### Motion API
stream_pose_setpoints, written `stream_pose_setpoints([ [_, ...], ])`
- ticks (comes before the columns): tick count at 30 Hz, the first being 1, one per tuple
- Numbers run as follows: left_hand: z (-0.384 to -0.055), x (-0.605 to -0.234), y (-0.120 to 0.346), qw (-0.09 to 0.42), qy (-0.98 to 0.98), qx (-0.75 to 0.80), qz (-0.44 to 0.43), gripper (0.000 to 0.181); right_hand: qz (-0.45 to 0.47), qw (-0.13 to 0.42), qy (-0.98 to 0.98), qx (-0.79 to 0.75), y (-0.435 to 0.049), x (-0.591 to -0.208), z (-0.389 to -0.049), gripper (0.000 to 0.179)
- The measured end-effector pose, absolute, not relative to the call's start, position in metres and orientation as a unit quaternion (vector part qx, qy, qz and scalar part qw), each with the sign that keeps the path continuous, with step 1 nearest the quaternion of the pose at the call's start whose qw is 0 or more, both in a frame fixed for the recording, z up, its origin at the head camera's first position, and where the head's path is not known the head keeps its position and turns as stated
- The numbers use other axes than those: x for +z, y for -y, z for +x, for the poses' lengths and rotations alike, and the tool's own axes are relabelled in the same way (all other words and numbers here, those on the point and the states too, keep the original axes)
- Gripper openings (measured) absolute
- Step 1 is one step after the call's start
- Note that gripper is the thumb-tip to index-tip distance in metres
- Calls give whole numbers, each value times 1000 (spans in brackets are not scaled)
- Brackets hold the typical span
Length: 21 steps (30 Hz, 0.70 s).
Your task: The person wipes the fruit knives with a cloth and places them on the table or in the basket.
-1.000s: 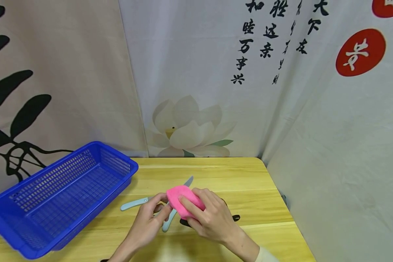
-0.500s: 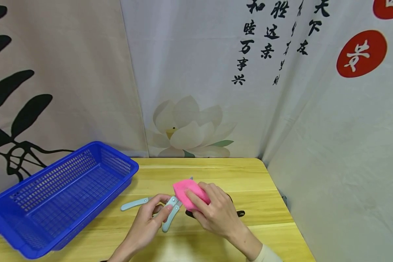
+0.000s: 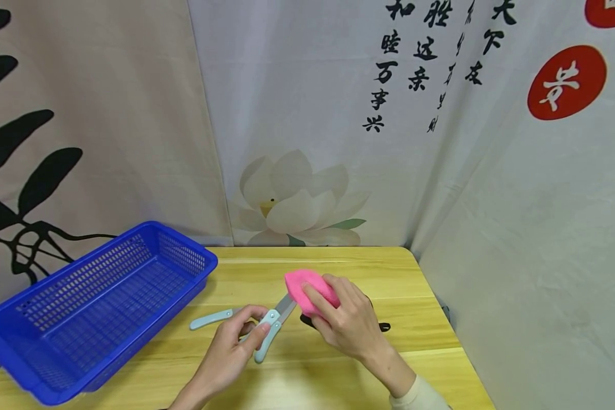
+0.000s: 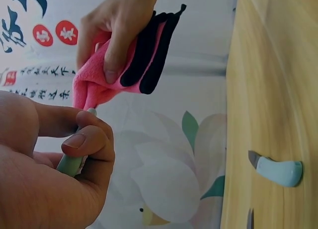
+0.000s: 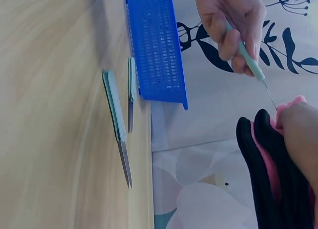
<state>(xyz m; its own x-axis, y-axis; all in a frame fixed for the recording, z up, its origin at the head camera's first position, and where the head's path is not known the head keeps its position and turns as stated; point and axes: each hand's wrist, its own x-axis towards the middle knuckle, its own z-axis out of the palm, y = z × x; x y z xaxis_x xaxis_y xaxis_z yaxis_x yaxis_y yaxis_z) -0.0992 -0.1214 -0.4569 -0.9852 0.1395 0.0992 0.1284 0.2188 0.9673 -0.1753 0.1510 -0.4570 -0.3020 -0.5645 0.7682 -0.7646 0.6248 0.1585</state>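
My left hand [image 3: 236, 339] grips a folding-style knife by its pale mint handle [image 5: 251, 62], the blade pointing away to the upper right. My right hand [image 3: 351, 324] pinches a folded, fluffy pink cloth [image 3: 307, 287] with thick black edging [image 4: 154, 57]. In the right wrist view the thin blade runs up to the cloth, which hides its tip. Two more knives lie on the table: one [image 3: 267, 344] directly below the held knife, and another [image 3: 210, 319] left of my left hand, its blade partly hidden by the fingers.
A long blue mesh basket [image 3: 118, 302] stands at the table's left side. The wooden table [image 3: 389, 376] ends at a printed curtain [image 3: 307, 114] behind, and a pale curtain [image 3: 533, 228] hangs along the right.
My right hand has slid the pink cloth up and to the right along the blade, uncovering more of the handle and blade. The left hand has stayed almost still.
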Motion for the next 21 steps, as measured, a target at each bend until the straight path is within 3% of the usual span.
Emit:
stream_pose_setpoints([
  [8, -99, -459, 121, 3, -776, 621, 111, 13, 374, 418, 817, 137, -161, -452, -184, 52],
  [13, -99, -459, 120, 6, -776, 623, 102, 15, 349, 426, 821, 153, -166, -451, -186, 46],
  [21, -100, -457, 119, 13, -774, 631, 54, 17, 398, 454, 781, 161, -149, -454, -170, 38],
])
